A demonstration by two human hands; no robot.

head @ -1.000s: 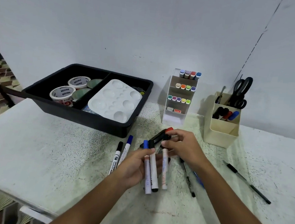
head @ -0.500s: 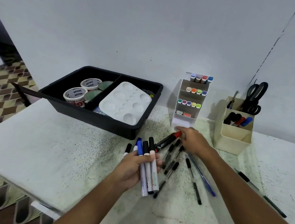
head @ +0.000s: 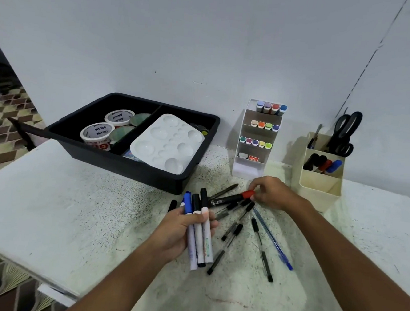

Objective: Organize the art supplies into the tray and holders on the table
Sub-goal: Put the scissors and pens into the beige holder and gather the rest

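Observation:
My left hand (head: 177, 229) grips a bundle of white-barrelled markers (head: 199, 228) with blue and black caps, held upright above the table. My right hand (head: 271, 192) pinches the red cap end of a black marker (head: 230, 198) that lies on the table. Several black pens (head: 232, 233) and a blue pen (head: 272, 241) lie scattered between my hands. A cream holder (head: 319, 186) with scissors and markers stands just right of my right hand. A black tray (head: 129, 165) holds tape rolls and a white palette (head: 168, 142).
A white tiered stand (head: 249, 167) with coloured markers stands against the wall between tray and cream holder. Two more markers lie partly hidden behind my left hand. The table's left edge drops to a patterned floor (head: 2, 124).
My right hand let go of the bundle and reached right to the red-capped marker. My left hand kept the markers and raised them slightly. The camera view shifted left.

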